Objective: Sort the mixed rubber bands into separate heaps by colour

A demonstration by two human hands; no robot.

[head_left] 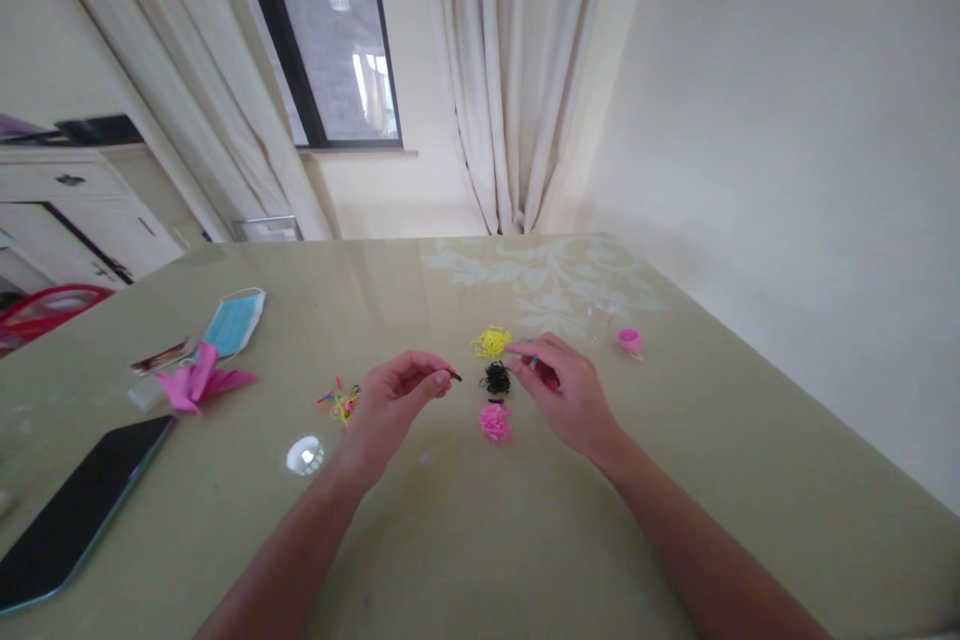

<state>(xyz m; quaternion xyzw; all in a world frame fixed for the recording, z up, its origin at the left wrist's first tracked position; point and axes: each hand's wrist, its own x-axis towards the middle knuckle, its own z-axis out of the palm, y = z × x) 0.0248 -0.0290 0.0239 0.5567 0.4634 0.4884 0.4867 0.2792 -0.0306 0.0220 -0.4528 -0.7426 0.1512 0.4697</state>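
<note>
My left hand [397,400] is closed, thumb and forefinger pinching a small black rubber band [454,375] that pokes out past the fingertips. To its right lie three small piles of rubber bands in a column: yellow [492,341] at the back, black [496,379] in the middle, pink [495,422] in front. My right hand [561,388] hovers at the right side of the black pile, thumb and forefinger slightly apart. Bits of red [553,384] and blue show beneath or behind its fingers, mostly hidden. A mixed heap of coloured bands [343,404] sits left of my left hand, partly covered by it.
Along the left of the table [480,540] are a dark tablet or phone [86,500], a pink folded-paper piece [199,380] and a blue face mask [234,322]. A small pink cup-like thing [630,340] stands at the right. Light reflects at the glossy spot [304,455].
</note>
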